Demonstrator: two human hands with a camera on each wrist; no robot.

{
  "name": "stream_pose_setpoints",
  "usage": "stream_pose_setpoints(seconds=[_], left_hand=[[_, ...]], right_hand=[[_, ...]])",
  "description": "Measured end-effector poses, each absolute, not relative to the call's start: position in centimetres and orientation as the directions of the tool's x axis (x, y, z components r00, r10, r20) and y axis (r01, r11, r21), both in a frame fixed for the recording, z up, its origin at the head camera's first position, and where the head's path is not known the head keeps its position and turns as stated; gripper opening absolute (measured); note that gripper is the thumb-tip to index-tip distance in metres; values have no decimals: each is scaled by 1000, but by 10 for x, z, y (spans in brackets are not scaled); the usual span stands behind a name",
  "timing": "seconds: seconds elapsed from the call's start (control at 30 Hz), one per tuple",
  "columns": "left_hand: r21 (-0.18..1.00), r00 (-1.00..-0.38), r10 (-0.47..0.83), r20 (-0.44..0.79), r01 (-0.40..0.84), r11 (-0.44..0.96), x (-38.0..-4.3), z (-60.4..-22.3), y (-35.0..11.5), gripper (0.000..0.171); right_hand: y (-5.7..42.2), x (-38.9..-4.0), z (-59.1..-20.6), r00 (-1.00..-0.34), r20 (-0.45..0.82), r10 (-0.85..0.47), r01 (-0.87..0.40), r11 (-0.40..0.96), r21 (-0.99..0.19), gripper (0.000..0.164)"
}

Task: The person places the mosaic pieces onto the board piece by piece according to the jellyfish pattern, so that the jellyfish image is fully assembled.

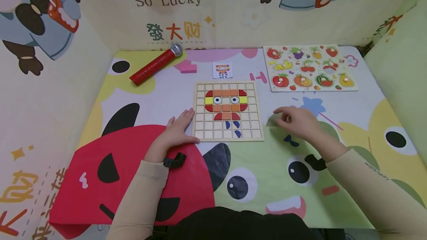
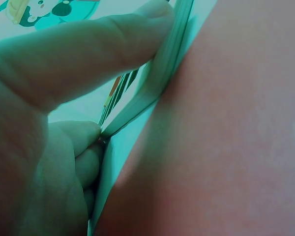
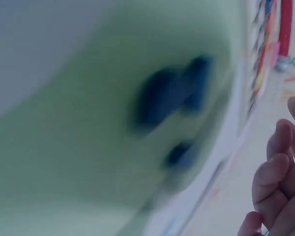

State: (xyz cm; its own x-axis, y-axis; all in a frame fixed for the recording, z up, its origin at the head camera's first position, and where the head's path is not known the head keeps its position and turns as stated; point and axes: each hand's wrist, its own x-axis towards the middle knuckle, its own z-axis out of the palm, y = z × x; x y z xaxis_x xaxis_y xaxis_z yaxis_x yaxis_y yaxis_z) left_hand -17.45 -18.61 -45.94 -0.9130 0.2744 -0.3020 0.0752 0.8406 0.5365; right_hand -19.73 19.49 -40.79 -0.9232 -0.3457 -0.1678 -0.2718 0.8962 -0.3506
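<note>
A square wooden grid board (image 1: pixel 207 125) carries red, orange, yellow and eye pieces forming a face, with three dark blue pieces (image 1: pixel 236 124) below it. My left hand (image 1: pixel 178 130) rests against the board's near left corner, thumb on the near edge and fingers along the left side. In the left wrist view, the thumb (image 2: pixel 103 46) lies against the board's edge (image 2: pixel 137 105). To the board's right, my right hand (image 1: pixel 298 122) hovers with loosely curled fingers and nothing visible in them. Loose blue pieces (image 1: pixel 294 143) lie near it, blurred in the right wrist view.
Behind the board lies a small pattern card (image 1: pixel 222 70). At the back left is a red glitter microphone (image 1: pixel 155 66). A fruit puzzle board (image 1: pixel 293 83) lies at the back right. The cloth (image 1: pixel 260 180) has large printed cartoon faces.
</note>
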Motion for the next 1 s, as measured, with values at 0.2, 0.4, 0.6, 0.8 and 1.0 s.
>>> stream_pose_setpoints(seconds=[0.2,0.4,0.6,0.8,1.0], left_hand=[[540,-911,273,-309,69,839,-173,-459,-185,110],[540,-913,279,-298,80,838,-174,-460,-183,109],[532,-916,269,-297,76,843,-174,-460,-184,107],[530,-916,269,-299,75,845,-175,-459,-185,108],[529,-914,271,-303,75,845,-174,-459,-184,107]], right_hand=[[230,-187,-420,-899,-280,-336,-232,909,-345,32],[250,-183,-425,-898,-306,-316,-229,930,-287,32],[258,-183,-423,-905,-325,-275,-198,948,-250,33],[253,-187,-427,-895,-321,-309,-223,934,-279,34],[251,-191,-431,-890,-322,-324,-238,930,-279,34]])
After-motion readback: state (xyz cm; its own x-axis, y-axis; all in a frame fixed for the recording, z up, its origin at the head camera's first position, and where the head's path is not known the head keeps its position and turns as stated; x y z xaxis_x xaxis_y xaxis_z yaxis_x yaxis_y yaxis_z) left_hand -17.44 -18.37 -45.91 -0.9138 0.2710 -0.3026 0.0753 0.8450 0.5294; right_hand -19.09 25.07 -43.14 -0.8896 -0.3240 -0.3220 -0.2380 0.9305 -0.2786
